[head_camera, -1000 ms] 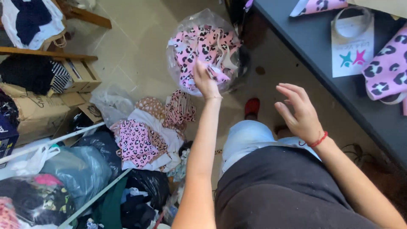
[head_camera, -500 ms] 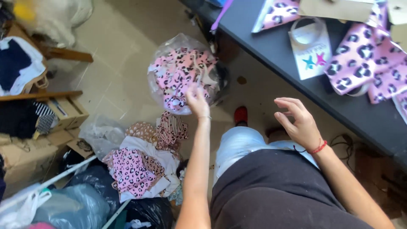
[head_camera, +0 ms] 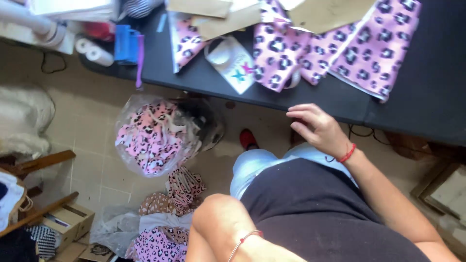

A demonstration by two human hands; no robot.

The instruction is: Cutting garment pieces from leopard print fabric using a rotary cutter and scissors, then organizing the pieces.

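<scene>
1. The left hand itself is cut off at the bottom edge: only the left forearm (head_camera: 221,233) and a thin beaded bracelet (head_camera: 245,238) show, so I cannot tell whether that grip is apart or together.
2. The right hand (head_camera: 315,127) hovers at the near edge of the dark counter (head_camera: 427,97), fingers loosely curled and slightly apart, holding nothing. A red string bracelet (head_camera: 347,154) sits on its wrist.
3. The clear plastic bag (head_camera: 162,133) full of pink leopard-print cloth pieces lies on the tiled floor (head_camera: 82,126), well apart from both hands. Its far side is dark and hard to make out.
4. More print pieces (head_camera: 184,187) lie in a heap on the floor below the bag, partly hidden by the forearm; the lowest ones are cut off by the frame.
5. On the counter lie pink leopard-print fabric panels (head_camera: 369,46), partly covered by brown paper sheets (head_camera: 335,12), beside a small white paper bag (head_camera: 235,65) with handles. A blue object (head_camera: 127,43) at the counter's left end is too blurred to name.
6. A red shoe tip (head_camera: 247,138) peeks out past the light jeans (head_camera: 264,162).
7. Compared with half a second ago, the left hand has let go of the bag and dropped out of view; it was touching the bag's contents then.
8. The view has swung up towards the counter, so far more of its top now shows, and the right hand sits closer to the counter's edge.
</scene>
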